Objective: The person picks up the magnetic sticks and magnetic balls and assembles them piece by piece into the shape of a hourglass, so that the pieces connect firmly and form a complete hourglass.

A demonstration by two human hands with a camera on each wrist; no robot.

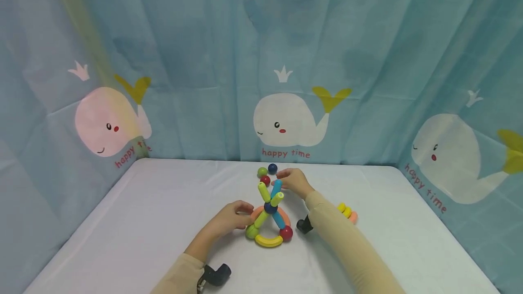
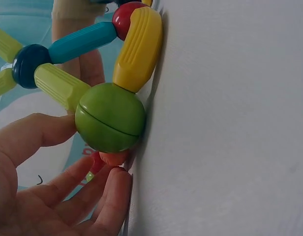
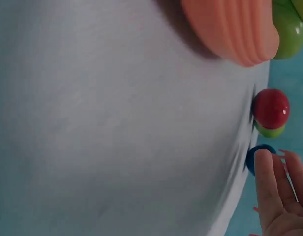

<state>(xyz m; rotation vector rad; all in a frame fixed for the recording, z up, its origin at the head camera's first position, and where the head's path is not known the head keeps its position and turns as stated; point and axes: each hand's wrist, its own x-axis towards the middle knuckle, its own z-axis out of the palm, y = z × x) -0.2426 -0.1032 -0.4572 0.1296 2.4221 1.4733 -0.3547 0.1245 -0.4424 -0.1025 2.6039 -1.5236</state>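
Observation:
A construction of magnetic balls and sticks stands on the table. Its base has a green ball point(image 2: 110, 118), a red ball point(image 1: 286, 233), a yellow curved stick point(image 1: 268, 241) and an orange curved stick point(image 3: 235, 29). Straight sticks lean up to a dark blue ball point(image 1: 270, 208), from which more green and blue sticks point upward. My left hand point(image 1: 234, 217) holds the construction at the green ball, thumb on one side and fingers round the other. Beyond the construction, my right hand point(image 1: 295, 181) reaches with extended fingers close to a loose red ball point(image 1: 265, 180); nothing shows in its grasp.
Loose green point(image 1: 262, 172) and dark blue point(image 1: 272, 168) balls lie by the loose red one at the back. Several yellow and orange curved sticks point(image 1: 347, 212) lie right of my right forearm. A blue curtain point(image 1: 196, 80) with whale prints surrounds the white table point(image 1: 135, 221).

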